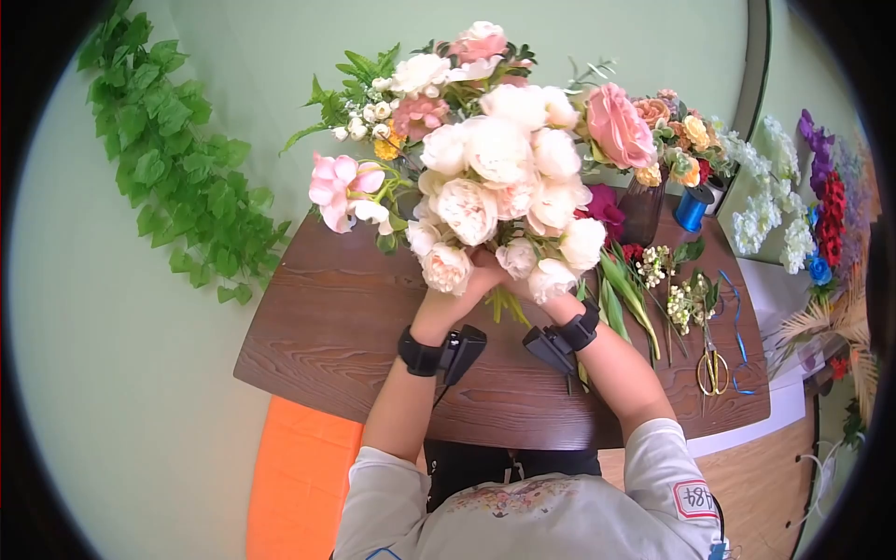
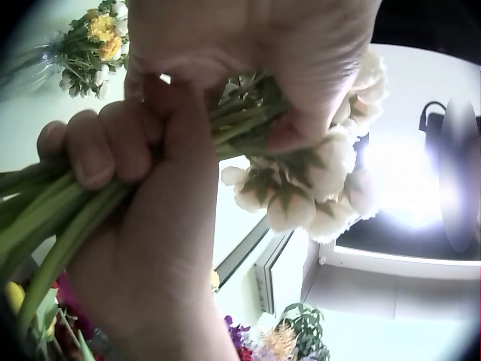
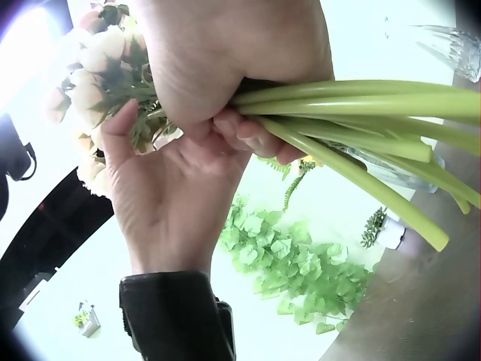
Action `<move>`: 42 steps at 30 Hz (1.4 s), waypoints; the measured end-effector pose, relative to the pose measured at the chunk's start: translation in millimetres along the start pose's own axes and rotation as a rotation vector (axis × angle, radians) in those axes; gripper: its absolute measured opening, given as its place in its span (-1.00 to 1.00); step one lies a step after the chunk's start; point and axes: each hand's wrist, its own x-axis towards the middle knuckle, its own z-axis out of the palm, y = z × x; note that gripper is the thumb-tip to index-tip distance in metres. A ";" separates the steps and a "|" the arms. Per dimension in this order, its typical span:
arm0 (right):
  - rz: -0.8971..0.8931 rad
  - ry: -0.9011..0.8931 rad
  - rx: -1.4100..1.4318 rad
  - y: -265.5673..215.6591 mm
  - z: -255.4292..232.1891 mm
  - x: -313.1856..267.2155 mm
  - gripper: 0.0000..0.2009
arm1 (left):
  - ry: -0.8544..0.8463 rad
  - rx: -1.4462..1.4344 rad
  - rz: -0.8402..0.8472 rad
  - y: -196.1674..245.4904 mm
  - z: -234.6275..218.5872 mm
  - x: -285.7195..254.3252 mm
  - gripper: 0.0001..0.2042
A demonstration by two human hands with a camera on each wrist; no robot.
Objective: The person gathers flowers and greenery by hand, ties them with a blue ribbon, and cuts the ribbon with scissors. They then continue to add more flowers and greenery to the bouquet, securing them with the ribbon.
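Observation:
A bouquet of white and pale pink peonies [image 1: 495, 154] is held upright over the dark wooden table [image 1: 327, 299], in front of the person. My left hand [image 1: 464, 287] grips it just below the blossoms; in the right wrist view its thumb [image 3: 120, 135] lies near the flower heads. Lower down, my right hand [image 2: 165, 173] has its fingers curled round the bundle. Thick green stems [image 3: 376, 105] stick out below the right hand. In the head view, blossoms hide most of both hands' fingers.
Behind the bouquet, a glass vase [image 1: 642, 210] carries pink and orange flowers. A blue ribbon spool [image 1: 692, 209] stands nearby. Cut green stems [image 1: 630, 294], white-berry sprigs [image 1: 686, 303], gold-handled scissors [image 1: 712, 371] and blue ribbon [image 1: 737, 322] lie on the right. Ivy [image 1: 168, 140] hangs left.

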 end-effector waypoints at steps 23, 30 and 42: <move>0.049 0.383 0.700 -44.0 41.0 17.9 -0.71 | 0.102 0.585 0.375 -94.7 -41.8 13.6 -0.71; -0.106 0.534 0.594 -16.6 54.1 25.7 -0.74 | 0.258 0.771 0.409 -83.0 -14.7 14.1 -0.80; 0.567 0.079 -0.267 28.1 -37.6 -85.7 -0.72 | 0.296 1.126 0.557 -101.2 -19.8 21.7 -0.79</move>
